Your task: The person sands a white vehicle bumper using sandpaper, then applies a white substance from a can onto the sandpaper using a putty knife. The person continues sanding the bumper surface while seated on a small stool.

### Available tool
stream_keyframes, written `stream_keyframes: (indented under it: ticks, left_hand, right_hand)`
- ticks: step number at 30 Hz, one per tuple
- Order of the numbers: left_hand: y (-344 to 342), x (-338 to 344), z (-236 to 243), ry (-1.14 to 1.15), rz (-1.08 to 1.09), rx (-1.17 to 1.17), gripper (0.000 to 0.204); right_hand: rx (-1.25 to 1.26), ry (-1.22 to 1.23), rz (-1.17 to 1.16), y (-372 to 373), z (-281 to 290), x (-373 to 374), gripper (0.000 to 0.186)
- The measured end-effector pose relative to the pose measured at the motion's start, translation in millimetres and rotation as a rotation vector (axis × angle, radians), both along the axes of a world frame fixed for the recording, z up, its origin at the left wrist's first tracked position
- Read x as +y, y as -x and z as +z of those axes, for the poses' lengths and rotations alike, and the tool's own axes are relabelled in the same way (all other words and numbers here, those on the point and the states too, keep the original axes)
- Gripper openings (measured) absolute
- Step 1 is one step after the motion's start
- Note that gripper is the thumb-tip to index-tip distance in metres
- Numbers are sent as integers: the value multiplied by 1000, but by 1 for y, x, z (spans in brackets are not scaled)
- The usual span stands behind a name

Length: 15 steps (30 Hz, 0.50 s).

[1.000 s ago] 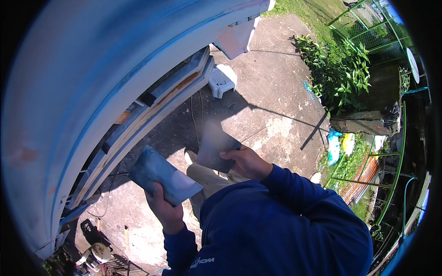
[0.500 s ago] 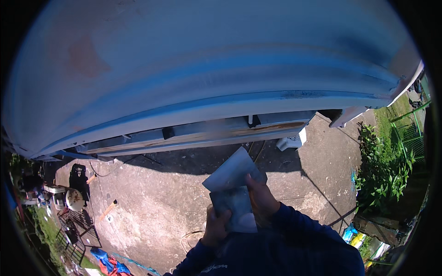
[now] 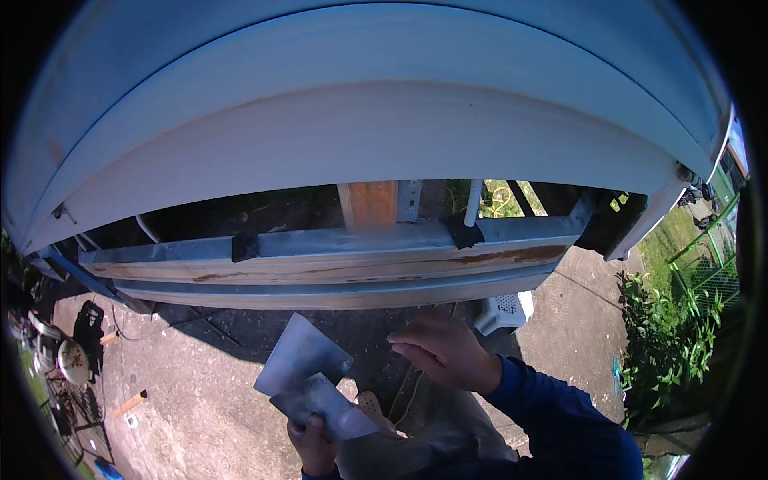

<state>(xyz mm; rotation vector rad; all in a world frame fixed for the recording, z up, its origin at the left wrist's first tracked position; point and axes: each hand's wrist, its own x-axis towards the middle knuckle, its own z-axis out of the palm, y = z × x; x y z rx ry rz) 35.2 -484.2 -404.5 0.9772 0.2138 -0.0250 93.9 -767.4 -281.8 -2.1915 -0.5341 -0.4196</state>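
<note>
The pale sheet (image 3: 296, 350) points one corner up toward the beam's (image 3: 336, 270) lower edge. The dark sheet (image 3: 316, 398) overlaps it, long axis sloping down rightward; your left hand (image 3: 315, 446) grips its lower edge. Shaded floor (image 3: 370, 336) separates both from your right hand (image 3: 452, 352), fingers extended.

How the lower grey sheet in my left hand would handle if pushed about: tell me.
The lower grey sheet is probably fairly stiff, since it looks nearly flat with the left hand gripping near one edge. It appears thin, so likely light. Flat and straight-edged, it should slide rather than roll.
</note>
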Motion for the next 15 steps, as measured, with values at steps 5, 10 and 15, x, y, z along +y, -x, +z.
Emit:
stream_keyframes:
  ticks: [5,10,15]
  left_hand:
    - [-4,-35,-52,-1,-140,-41,53]
    - [4,-50,-87,66,-174,-65,33]
    - [27,-41,-111,89,-17,-13,42]
  right_hand:
    - [-364,87,-330,0,-11,-43,20]
    - [-515,213,-62,-29,0,-12,23]
    - [-712,321,49,-117,5,73,25]
